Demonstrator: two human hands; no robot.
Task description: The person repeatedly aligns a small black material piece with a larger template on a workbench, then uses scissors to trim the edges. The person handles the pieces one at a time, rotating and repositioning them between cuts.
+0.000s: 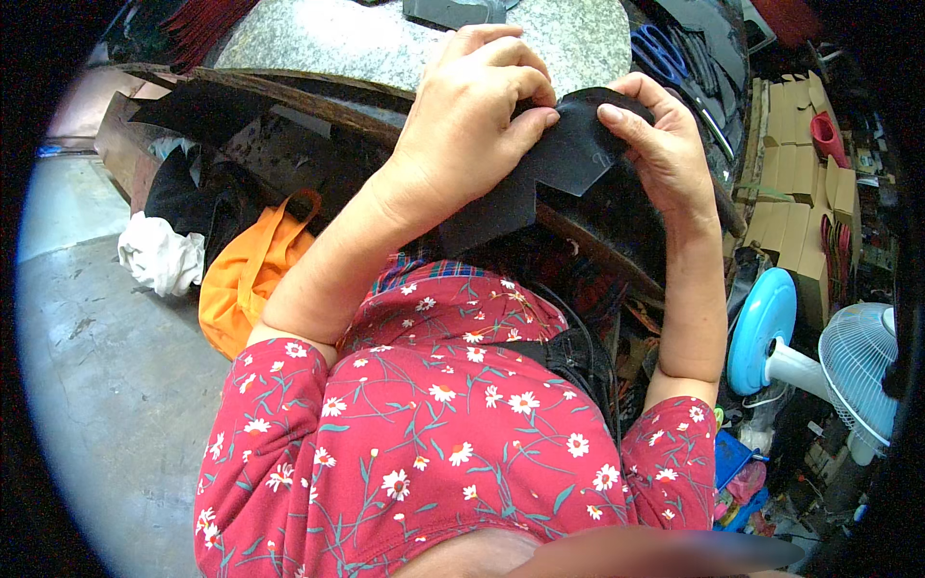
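A black, leather-like sheet piece (568,154) with a notched lower edge hangs between my hands, in front of the stone slab's near edge. It bears a faint pale mark near its right side. My left hand (482,106) has its thumb and curled fingers closed on the upper left edge. On the upper right, my right hand (655,135) pinches the piece between thumb and forefinger. The piece's far left part is partly hidden by my left hand and forearm.
A speckled stone slab (328,43) carries a dark block (453,10). Blue-handled scissors (660,53) lie to its right. An orange bag (252,275) and a crumpled white bag (162,255) sit at left. Cardboard boxes (795,173) and a fan (860,356) stand at right.
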